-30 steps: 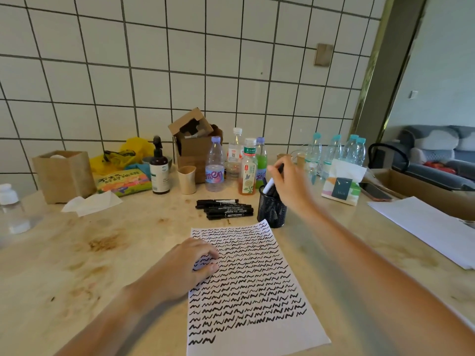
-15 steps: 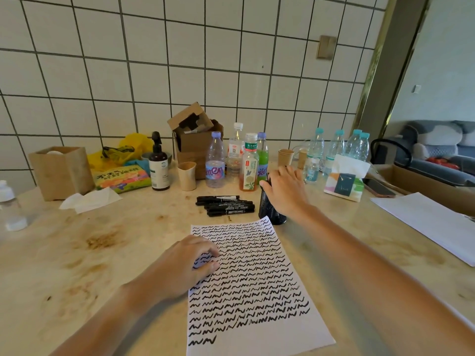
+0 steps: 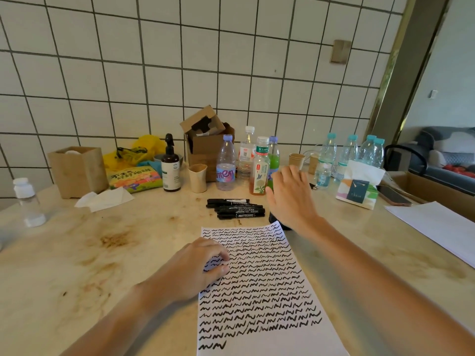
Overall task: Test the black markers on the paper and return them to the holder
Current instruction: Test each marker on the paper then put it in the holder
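A white paper sheet [image 3: 264, 291] covered in rows of black squiggles lies on the marble table in front of me. My left hand [image 3: 198, 265] rests on its left edge with fingers curled loosely, holding it down. Several black markers [image 3: 237, 208] lie side by side just beyond the sheet's top. My right hand [image 3: 290, 196] hovers with fingers spread and holds nothing. It covers most of the black mesh holder [image 3: 276, 221], of which only a dark sliver shows at the paper's top right corner.
Bottles [image 3: 226, 167], paper cups [image 3: 197, 177], a pump bottle [image 3: 170, 168] and a cardboard box [image 3: 205, 140] crowd the back by the tiled wall. A tissue pack [image 3: 359, 187] and phone [image 3: 393, 195] sit right, loose white sheets [image 3: 437, 227] beyond. A small white bottle [image 3: 25, 199] stands left.
My right hand put a marker into the holder, let go and now lifts away with fingers spread. My left hand has stayed on the paper.
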